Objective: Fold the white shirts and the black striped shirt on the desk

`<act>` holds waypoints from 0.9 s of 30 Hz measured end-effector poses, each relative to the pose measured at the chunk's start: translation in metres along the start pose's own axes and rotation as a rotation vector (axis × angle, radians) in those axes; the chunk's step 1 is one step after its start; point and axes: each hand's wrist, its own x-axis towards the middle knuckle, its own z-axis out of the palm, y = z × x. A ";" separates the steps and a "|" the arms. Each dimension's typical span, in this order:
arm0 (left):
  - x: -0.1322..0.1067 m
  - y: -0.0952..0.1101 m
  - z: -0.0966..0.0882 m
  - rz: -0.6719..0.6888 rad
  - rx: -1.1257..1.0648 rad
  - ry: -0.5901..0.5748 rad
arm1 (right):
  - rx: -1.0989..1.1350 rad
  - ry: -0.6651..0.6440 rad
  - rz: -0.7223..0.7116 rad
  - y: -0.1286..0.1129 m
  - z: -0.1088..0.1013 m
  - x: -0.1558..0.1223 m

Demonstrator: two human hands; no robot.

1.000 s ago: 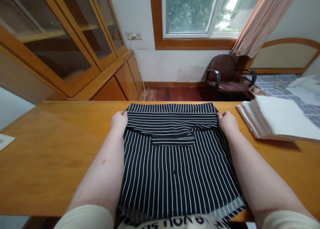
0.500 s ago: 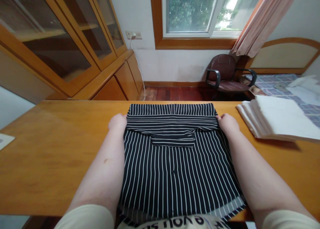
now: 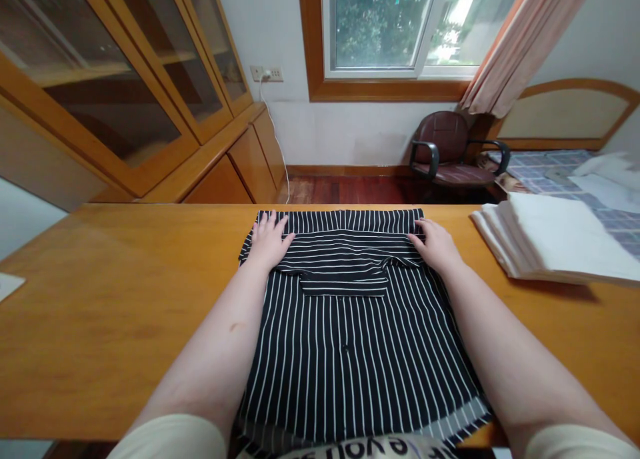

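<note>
A black shirt with white stripes (image 3: 320, 359) is laid on the wooden table, buttons down its middle. Its far end is folded over, and a horizontally striped part (image 3: 345, 265), apparently the sleeves, lies across it. My left hand (image 3: 269, 242) rests flat on the upper left of the fold, fingers spread. At the upper right edge, my right hand (image 3: 437, 242) touches the cloth, thumb and fingers apart. The shirt's near hem reaches the table's front edge, close to my body.
On the right of the table (image 3: 125, 312) sits a stack of folded white cloth or sheets (image 3: 560, 239). A brown armchair (image 3: 445, 149) and a bed (image 3: 550, 165) stand beyond it. A glass-fronted wooden cabinet (image 3: 195, 139) is at the left.
Both hands have let go of the shirt's side edges and come inward onto the fold. The left fingers are now spread, and a bit of cloth shows out to the left of that hand.
</note>
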 end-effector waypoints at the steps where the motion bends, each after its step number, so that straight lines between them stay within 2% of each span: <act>1: 0.001 0.002 0.003 0.041 0.008 -0.080 | 0.010 -0.050 -0.075 0.000 0.004 -0.001; 4: 0.004 -0.002 0.011 0.059 0.016 -0.223 | -0.033 -0.239 -0.107 0.003 0.013 -0.001; 8: 0.009 -0.016 0.017 -0.044 -0.016 -0.213 | -0.051 -0.369 -0.057 0.012 0.012 0.000; 14: 0.010 -0.024 0.018 -0.287 -0.053 -0.181 | -0.035 -0.367 -0.011 0.014 0.009 0.001; 18: 0.010 -0.026 0.016 -0.331 -0.058 -0.181 | -0.034 -0.363 0.004 0.014 0.010 0.000; 20: 0.009 -0.024 0.011 -0.342 -0.034 -0.135 | -0.040 -0.363 0.007 0.014 0.008 0.000; 22: 0.006 -0.017 0.002 -0.282 -0.001 -0.048 | -0.068 -0.330 0.028 0.011 0.003 0.000; 24: 0.001 -0.003 -0.007 -0.120 0.016 0.016 | -0.097 -0.264 0.030 0.002 -0.005 -0.001; 25: -0.003 0.007 -0.011 -0.016 0.011 0.020 | -0.095 -0.234 0.007 -0.004 -0.009 -0.002; 27: -0.011 0.029 -0.015 0.182 -0.038 -0.047 | -0.035 -0.213 -0.100 -0.021 -0.015 -0.006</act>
